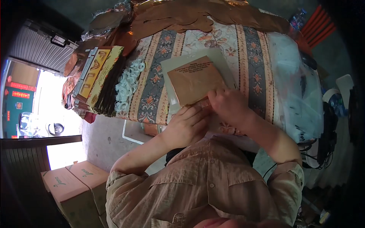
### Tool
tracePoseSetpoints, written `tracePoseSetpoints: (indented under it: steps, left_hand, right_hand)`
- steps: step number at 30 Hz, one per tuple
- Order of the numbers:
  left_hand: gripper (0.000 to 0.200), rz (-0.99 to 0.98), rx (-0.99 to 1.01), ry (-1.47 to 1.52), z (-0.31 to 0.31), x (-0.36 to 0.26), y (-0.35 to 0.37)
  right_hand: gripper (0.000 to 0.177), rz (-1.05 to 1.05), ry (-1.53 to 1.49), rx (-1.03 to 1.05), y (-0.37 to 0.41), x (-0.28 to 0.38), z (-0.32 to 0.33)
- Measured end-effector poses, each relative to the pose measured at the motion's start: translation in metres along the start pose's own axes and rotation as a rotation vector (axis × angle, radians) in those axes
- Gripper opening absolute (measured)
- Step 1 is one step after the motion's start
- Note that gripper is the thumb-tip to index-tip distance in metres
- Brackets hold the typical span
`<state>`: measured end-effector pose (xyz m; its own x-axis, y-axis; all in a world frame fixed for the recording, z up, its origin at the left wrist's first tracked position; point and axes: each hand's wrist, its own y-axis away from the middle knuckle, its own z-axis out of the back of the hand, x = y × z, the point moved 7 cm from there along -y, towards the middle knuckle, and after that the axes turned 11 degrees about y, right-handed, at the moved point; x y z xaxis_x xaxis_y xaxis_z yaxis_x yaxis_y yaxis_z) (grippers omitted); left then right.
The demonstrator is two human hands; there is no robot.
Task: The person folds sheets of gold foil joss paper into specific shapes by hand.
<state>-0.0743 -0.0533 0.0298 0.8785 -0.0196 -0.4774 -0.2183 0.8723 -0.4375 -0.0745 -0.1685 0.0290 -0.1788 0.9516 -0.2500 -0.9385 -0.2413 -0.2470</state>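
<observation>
Both hands meet at the near edge of a brown paper packet [194, 79] (dark print along its top), which lies on a pale sheet [216, 57] on the cloth-covered desk [152, 81]. The left hand [185, 125] and right hand [227, 105] pinch that edge with curled fingers. A pile of pale rings [129, 85] lies to the left.

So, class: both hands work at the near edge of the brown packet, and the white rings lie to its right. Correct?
No. The head view shows the white rings to the left of the brown packet; the left hand and right hand are at its near edge.
</observation>
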Motion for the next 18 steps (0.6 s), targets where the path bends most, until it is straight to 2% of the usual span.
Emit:
tracePoseSetpoints:
  steps: [6,8,11,15,18]
  left_hand:
    - [0.032,0.047,0.004,0.047,0.003,0.001,-0.001]
    - [0.032,0.040,0.004,0.078,0.006,0.000,0.000]
    - [0.033,0.042,-0.014,0.114,0.019,0.004,0.000]
    - [0.032,0.108,-0.086,-0.017,0.043,0.022,-0.014]
    - [0.029,0.151,-0.119,-0.034,0.041,0.039,-0.022]
  right_hand:
    - [0.012,-0.032,-0.086,0.018,0.001,-0.014,-0.002]
    - [0.014,-0.028,-0.351,0.026,0.006,-0.024,0.005]
    - [0.013,-0.113,-0.443,-0.021,0.017,-0.050,0.009]
    - [0.010,-0.151,-0.458,-0.037,0.029,-0.059,0.005]
    - [0.012,-0.066,-0.440,-0.107,0.028,-0.043,0.011]
